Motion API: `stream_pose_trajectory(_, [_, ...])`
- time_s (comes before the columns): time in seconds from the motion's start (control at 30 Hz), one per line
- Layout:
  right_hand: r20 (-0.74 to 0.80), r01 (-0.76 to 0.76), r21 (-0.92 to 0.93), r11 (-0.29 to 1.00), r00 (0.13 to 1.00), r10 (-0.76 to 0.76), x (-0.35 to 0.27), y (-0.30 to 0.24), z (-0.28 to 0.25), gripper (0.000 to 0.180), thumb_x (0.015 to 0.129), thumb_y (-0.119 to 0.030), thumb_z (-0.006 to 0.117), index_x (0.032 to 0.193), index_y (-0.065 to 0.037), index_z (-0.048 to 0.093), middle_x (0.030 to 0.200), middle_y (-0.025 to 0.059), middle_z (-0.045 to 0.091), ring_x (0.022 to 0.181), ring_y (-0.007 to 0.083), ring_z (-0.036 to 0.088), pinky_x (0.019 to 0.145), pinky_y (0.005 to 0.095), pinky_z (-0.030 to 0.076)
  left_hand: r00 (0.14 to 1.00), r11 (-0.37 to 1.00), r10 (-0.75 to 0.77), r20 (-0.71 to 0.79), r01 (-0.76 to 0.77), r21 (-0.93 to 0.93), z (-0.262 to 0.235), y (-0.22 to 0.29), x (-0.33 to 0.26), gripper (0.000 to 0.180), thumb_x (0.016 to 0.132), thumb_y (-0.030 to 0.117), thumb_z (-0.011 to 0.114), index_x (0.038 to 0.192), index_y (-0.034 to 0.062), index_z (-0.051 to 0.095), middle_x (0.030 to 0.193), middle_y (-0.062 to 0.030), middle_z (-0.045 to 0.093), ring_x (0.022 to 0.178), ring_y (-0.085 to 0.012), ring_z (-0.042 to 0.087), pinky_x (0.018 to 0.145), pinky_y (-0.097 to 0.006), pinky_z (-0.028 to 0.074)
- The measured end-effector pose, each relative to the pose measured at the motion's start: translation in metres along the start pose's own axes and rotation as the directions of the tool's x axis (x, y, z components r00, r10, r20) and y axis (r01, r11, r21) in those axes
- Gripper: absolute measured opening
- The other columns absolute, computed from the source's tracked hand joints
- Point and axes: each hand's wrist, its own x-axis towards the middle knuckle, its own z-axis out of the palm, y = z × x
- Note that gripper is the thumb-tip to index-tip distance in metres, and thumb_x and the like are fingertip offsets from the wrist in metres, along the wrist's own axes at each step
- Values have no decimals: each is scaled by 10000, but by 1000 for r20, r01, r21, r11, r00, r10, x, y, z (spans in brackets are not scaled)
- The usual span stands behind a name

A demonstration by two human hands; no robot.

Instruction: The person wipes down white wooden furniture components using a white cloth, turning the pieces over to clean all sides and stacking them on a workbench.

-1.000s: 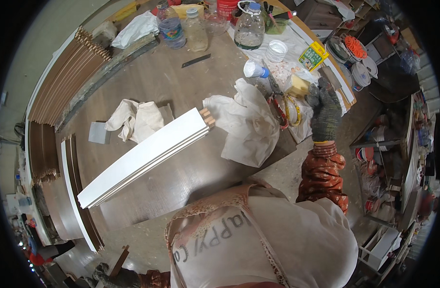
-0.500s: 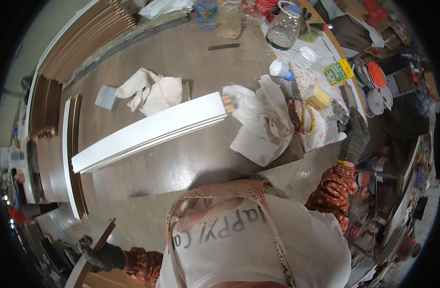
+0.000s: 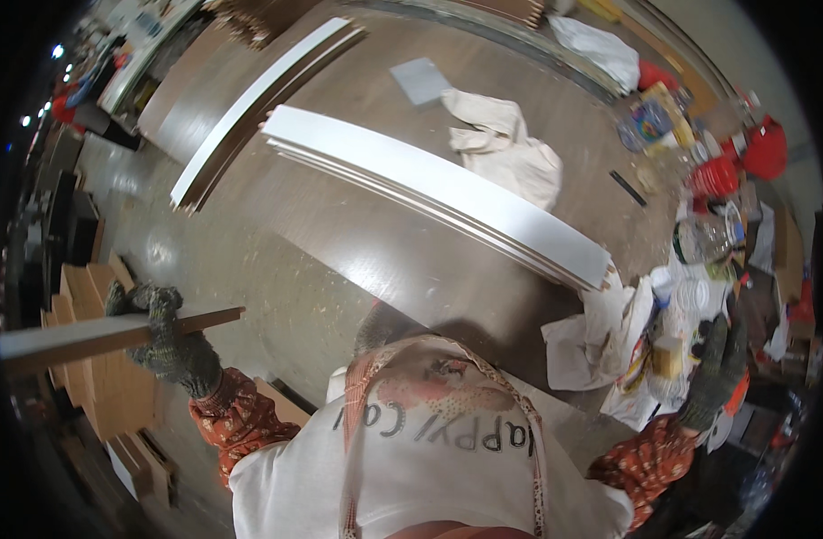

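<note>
A gloved left hand [image 3: 164, 337] is closed around one narrow wooden board [image 3: 97, 334], gripping it partway along its length so that the board runs level from the left rim of the view to a brown cut end just right of the glove. The board shows a pale top face and a darker edge. Beneath it, on the floor at lower left, sits a stack of tan wooden pieces [image 3: 97, 377] (too blurred to count). The right hand [image 3: 718, 368], also in a knit glove, is raised at the far right with its fingers extended and loosely open, holding nothing; it hovers just beside a clutter of small containers and white crumpled sheets [image 3: 600, 337] at the table's edge. Both forearms wear orange patterned sleeves, and a white apron covers the person's chest at the bottom centre. On the dark brown table [image 3: 366, 242] lies a stack of long white panels [image 3: 438, 193], at least three layers showing at its edge, running diagonally from upper left to lower right. A second long white panel [image 3: 259, 103] lies farther back, near the table's left edge. Beyond the stack are one bunched cream cloth [image 3: 506, 148] and one small grey square pad [image 3: 422, 81].
</note>
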Motion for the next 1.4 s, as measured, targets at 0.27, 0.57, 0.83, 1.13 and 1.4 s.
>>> stream_pose_trajectory(0.27, [485, 863, 28, 504, 429, -762, 118, -168, 193, 319, 870, -241, 549, 1132, -64, 586, 944, 129, 643, 856, 268, 610, 784, 354, 465, 968, 907, -249, -18, 240, 346, -70, -38, 1, 483, 696, 25, 649, 1150, -22, 490, 892, -101, 578, 768, -178, 583, 689, -299, 497])
stream_pose_trajectory(0.57, [823, 700, -408, 585, 560, -97, 154, -188, 339, 876, 774, -564, 546, 1402, -72, 185, 1105, 295, 557, 1034, 421, 545, 895, 436, 420, 902, 852, -430, 52, 386, 355, -106, -83, -12, 575, 677, 98, 716, 1184, -10, 467, 1061, -130, 590, 940, -224, 597, 794, -330, 519])
stream_pose_trajectory(0.83, [702, 688, 152, 710, 430, -568, 158, -212, 318, 821, 742, -445, 672, 1388, -108, 294, 1255, 255, 466, 1170, 354, 474, 948, 390, 403, 863, 865, -493, 105, 500, -43, -107, -91, -16, 608, 686, 118, 749, 1210, 2, 463, 1182, -163, 546, 1110, -266, 532, 921, -385, 461])
stream_pose_trajectory(1.13, [317, 895, 421, -150, -300, -900, -29, -404, 268, 725, 789, -480, 596, 1382, -148, 345, 1368, 249, 341, 1219, 361, 418, 998, 439, 361, 873, 889, -457, 169, 442, 121, -99, -82, -8, 675, 644, 181, 797, 1211, 29, 464, 1095, -102, 576, 1029, -205, 556, 879, -348, 471])
stream_pose_trajectory(1.4, [450, 863, 463, -201, -425, -786, -73, -439, 299, 672, 783, -408, 601, 1365, -166, 368, 1388, 210, 336, 1198, 364, 418, 1016, 448, 320, 874, 881, -469, 129, 452, 141, -99, -82, -19, 664, 645, 216, 799, 1195, 42, 471, 1098, -90, 572, 1022, -196, 549, 872, -336, 463])
